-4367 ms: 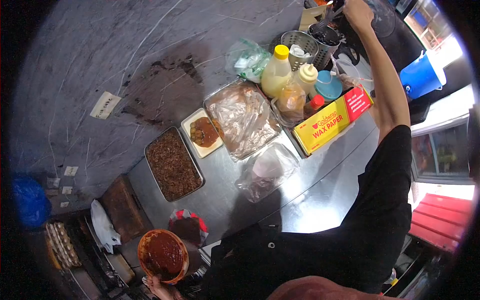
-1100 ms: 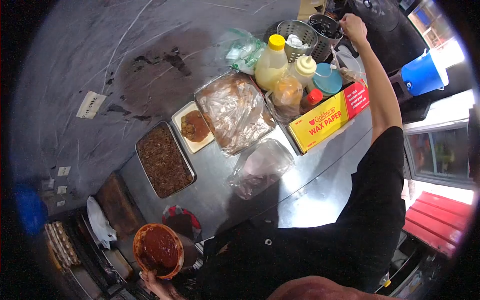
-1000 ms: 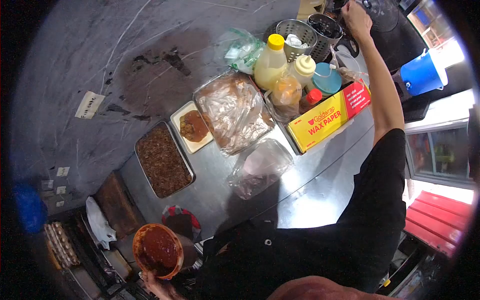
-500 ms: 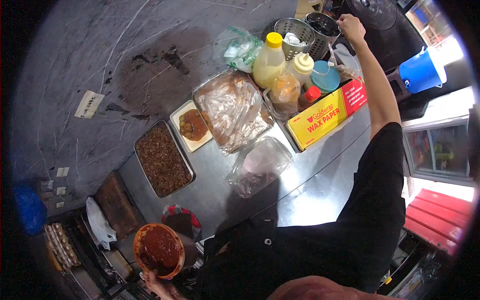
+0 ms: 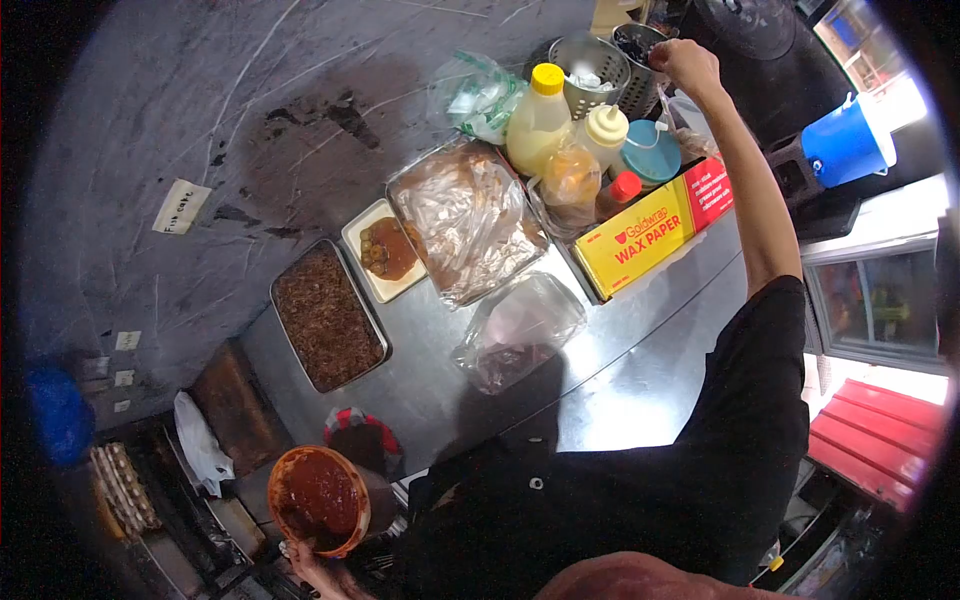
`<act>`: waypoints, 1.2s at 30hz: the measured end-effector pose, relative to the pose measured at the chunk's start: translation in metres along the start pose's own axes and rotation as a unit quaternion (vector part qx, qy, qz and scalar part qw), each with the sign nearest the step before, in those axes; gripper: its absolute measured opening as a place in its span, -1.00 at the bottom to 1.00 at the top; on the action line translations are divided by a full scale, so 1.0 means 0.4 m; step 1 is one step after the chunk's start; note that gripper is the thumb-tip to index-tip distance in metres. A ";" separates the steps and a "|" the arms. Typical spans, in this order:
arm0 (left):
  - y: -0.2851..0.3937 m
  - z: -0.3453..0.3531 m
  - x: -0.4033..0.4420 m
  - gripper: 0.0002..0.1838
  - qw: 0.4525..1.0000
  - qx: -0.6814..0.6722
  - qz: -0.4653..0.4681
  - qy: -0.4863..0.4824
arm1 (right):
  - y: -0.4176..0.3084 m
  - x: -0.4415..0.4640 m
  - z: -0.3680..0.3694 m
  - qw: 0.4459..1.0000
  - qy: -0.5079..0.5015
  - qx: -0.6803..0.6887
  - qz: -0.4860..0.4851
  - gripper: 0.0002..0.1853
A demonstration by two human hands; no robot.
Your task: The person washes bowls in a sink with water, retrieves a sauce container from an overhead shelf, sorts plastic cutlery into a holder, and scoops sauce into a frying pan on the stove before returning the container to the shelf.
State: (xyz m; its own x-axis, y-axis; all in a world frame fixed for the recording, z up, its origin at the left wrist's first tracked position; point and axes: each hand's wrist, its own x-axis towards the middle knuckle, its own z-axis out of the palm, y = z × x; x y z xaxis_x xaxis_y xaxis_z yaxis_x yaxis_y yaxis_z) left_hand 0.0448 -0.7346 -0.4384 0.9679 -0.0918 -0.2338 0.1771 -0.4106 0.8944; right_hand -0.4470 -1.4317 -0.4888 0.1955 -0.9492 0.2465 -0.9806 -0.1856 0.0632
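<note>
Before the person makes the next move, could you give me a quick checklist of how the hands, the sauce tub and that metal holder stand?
1. Left hand on the sauce tub: ok, at its rim.
2. Tub open, with red sauce showing: ok.
3. Tub supported from below: cannot tell, its base is hidden.
4. Right hand at the perforated metal holder: ok, beside its top.
5. Utensil in the right hand: cannot tell, the fingertips are unclear.

Tub (image 5: 381, 498) plastic, sauce (image 5: 318, 492) glossy; 2 canisters (image 5: 640, 97) perforated metal; counter (image 5: 640, 345) smooth, shiny metal; bag (image 5: 522, 340) glossy plastic.
</note>
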 end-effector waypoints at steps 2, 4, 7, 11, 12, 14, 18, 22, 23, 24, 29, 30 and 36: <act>0.041 0.051 -0.040 -0.72 1.000 0.003 -0.008 0.019 | -0.009 0.003 -0.006 1.000 -0.016 0.017 0.010 -0.78; 0.015 0.016 -0.023 -0.71 1.000 0.010 0.003 0.004 | -0.018 0.005 -0.012 0.999 -0.027 0.035 0.014 -0.79; 0.014 0.012 -0.031 -0.69 1.000 -0.008 0.003 -0.020 | -0.034 0.003 -0.021 0.999 -0.032 0.036 -0.001 -0.80; -0.025 -0.030 0.000 -0.70 0.999 -0.022 -0.017 -0.022 | -0.056 -0.004 -0.001 1.000 -0.004 0.001 -0.030 -0.79; -0.027 -0.029 -0.001 -0.71 0.999 -0.027 -0.014 -0.013 | -0.056 -0.001 0.001 0.999 0.009 -0.006 -0.041 -0.79; -0.029 -0.025 -0.007 -0.73 0.999 -0.037 -0.007 0.003 | -0.056 0.005 0.004 0.998 0.029 -0.013 -0.050 -0.79; 0.070 0.065 -0.082 -0.75 0.994 0.052 -0.059 0.077 | -0.058 0.023 0.011 0.996 0.013 -0.047 -0.071 -0.78; 0.056 0.035 -0.079 -0.70 1.000 0.011 -0.023 0.009 | -0.067 0.048 0.002 0.991 -0.046 -0.095 -0.079 -0.77; 0.058 0.035 -0.084 -0.69 1.000 0.011 -0.022 -0.004 | -0.071 0.044 -0.002 0.990 -0.053 -0.096 -0.088 -0.76; 0.061 0.037 -0.087 -0.67 1.000 0.010 -0.020 -0.013 | -0.071 0.041 -0.002 0.989 -0.058 -0.097 -0.097 -0.74; 0.088 0.061 -0.134 -0.60 0.998 0.011 -0.013 -0.055 | -0.020 0.046 -0.042 0.993 0.114 0.004 -0.013 -0.71; 0.073 0.048 -0.114 -0.61 0.999 0.006 -0.012 -0.049 | -0.010 0.050 -0.071 0.988 0.152 0.038 0.001 -0.71; 0.033 0.016 -0.061 -0.67 0.999 -0.007 -0.006 -0.032 | -0.016 0.027 -0.226 0.960 0.202 0.161 0.108 -0.70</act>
State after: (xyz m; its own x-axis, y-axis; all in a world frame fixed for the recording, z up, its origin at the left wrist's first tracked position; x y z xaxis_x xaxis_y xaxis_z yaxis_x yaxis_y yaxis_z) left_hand 0.0223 -0.7435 -0.4233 0.9525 -0.1445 -0.2681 0.1916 -0.3999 0.8963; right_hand -0.4374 -1.4177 -0.3991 -0.0877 -0.8106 0.5789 -0.9399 -0.1252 -0.3177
